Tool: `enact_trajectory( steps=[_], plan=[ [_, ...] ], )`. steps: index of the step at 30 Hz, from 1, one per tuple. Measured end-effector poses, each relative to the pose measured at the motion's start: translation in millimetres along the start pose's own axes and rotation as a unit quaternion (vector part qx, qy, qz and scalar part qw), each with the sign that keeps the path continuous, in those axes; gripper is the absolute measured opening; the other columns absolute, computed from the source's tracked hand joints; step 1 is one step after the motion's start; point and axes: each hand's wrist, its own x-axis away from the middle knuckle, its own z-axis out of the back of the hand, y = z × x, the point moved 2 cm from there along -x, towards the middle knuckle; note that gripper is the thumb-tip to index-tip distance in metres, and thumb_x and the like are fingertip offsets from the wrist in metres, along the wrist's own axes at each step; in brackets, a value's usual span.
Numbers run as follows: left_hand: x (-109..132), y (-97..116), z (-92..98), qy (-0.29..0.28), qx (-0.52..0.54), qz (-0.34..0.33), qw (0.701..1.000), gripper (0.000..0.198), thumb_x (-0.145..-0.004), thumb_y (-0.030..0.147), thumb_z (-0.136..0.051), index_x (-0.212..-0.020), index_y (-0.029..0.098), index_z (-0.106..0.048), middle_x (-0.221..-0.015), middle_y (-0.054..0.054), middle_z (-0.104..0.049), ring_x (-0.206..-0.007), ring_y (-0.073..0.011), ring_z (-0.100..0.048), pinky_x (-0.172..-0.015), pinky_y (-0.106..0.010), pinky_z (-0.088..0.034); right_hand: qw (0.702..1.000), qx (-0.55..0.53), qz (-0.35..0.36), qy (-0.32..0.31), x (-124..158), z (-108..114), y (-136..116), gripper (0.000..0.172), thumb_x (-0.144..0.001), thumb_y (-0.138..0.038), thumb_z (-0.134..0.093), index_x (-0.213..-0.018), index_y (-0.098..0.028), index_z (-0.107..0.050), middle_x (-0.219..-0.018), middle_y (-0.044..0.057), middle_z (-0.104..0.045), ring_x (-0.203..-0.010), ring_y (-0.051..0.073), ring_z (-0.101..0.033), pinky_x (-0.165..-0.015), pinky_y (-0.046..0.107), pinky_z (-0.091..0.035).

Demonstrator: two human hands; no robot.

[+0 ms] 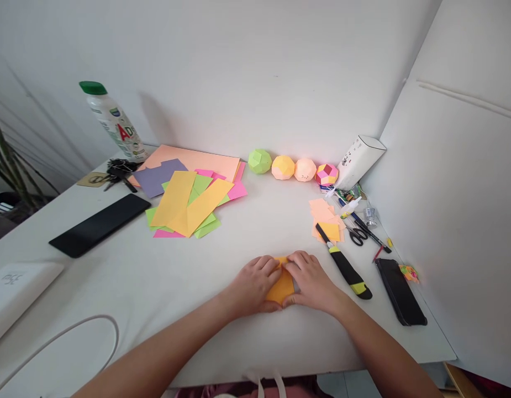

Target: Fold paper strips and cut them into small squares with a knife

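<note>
Near the front of the white table (172, 298) lies a small orange paper (281, 288). My left hand (255, 284) holds its left side, fingers bent together at the top edge and thumb at the bottom edge. On the right side of the paper, my right hand (311, 281) presses in the same way, its fingertips close to those of my left hand. A bit of grey shows beside the paper under my right hand. Both palms hide part of the paper's sides.
Right of my hands lie a cutter (348, 272), a phone (401, 292), scissors (357, 236) and small papers (321, 210). Coloured sheets (174, 202) and a black slab (100, 224) lie left. Paper balls (283, 167), a bottle (116, 124) and a white box (358, 161) stand behind.
</note>
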Motion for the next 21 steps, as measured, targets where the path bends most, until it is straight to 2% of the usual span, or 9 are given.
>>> enact_trajectory(
  steps=[2, 4, 8, 13, 17, 21],
  plan=[
    [-1, 0, 0.5, -0.001, 0.004, 0.0, 1.0, 0.068, -0.074, 0.063, -0.063, -0.12, 0.014, -0.051, -0.115, -0.011, -0.055, -0.109, -0.0295, -0.048, -0.096, -0.042, -0.04, 0.999, 0.027, -0.021, 0.002, -2, -1, -8, 0.05, -0.069, -0.056, -0.071, -0.097, -0.016, -0.059, -0.102, 0.01, -0.056, -0.099, 0.028, -0.048, -0.082, 0.042, -0.042],
    [-1, -1, -0.4, 0.001, 0.008, -0.004, 1.0, 0.071, -0.072, 0.067, -0.061, -0.119, 0.014, -0.052, -0.113, -0.011, -0.056, -0.109, -0.0298, -0.048, -0.096, -0.042, -0.04, 0.998, 0.048, -0.035, 0.004, -3, -2, -15, 0.046, -0.072, -0.053, -0.069, -0.095, -0.015, -0.058, -0.101, 0.011, -0.056, -0.099, 0.028, -0.047, -0.081, 0.043, -0.041],
    [-1, -4, -4.4, 0.013, 0.015, -0.013, 1.0, 0.08, -0.067, 0.079, -0.053, -0.117, 0.016, -0.054, -0.113, -0.011, -0.055, -0.107, -0.0307, -0.05, -0.095, -0.043, -0.04, 0.997, 0.055, -0.05, 0.006, 0, -2, -22, 0.052, -0.071, -0.055, -0.067, -0.102, -0.014, -0.058, -0.109, 0.014, -0.055, -0.105, 0.031, -0.046, -0.083, 0.044, -0.04],
    [0, -6, -7.4, 0.026, 0.015, -0.021, 0.999, 0.086, -0.068, 0.083, -0.044, -0.119, 0.014, -0.053, -0.116, -0.013, -0.055, -0.108, -0.031, -0.049, -0.095, -0.044, -0.04, 0.998, 0.035, -0.052, 0.018, 7, -7, -18, 0.061, -0.075, -0.055, -0.064, -0.118, -0.013, -0.053, -0.126, 0.017, -0.05, -0.117, 0.031, -0.041, -0.093, 0.046, -0.037],
    [1, -6, -8.4, 0.033, 0.005, -0.025, 0.999, 0.085, -0.071, 0.08, -0.045, -0.121, 0.012, -0.052, -0.116, -0.014, -0.055, -0.109, -0.0314, -0.048, -0.095, -0.045, -0.04, 0.998, 0.016, -0.048, -0.026, 17, -12, -10, 0.068, -0.082, -0.054, -0.057, -0.136, -0.015, -0.043, -0.145, 0.017, -0.036, -0.135, 0.032, -0.026, -0.107, 0.05, -0.024],
    [3, -6, -10.4, 0.033, -0.01, -0.028, 0.999, 0.082, -0.071, 0.08, -0.046, -0.12, 0.013, -0.053, -0.117, -0.014, -0.055, -0.109, -0.0317, -0.048, -0.094, -0.044, -0.041, 0.993, -0.022, -0.059, -0.102, 25, -12, 2, 0.066, -0.087, -0.052, -0.05, -0.143, -0.02, -0.035, -0.155, 0.008, -0.018, -0.142, 0.03, -0.006, -0.113, 0.049, -0.014]
  ],
)
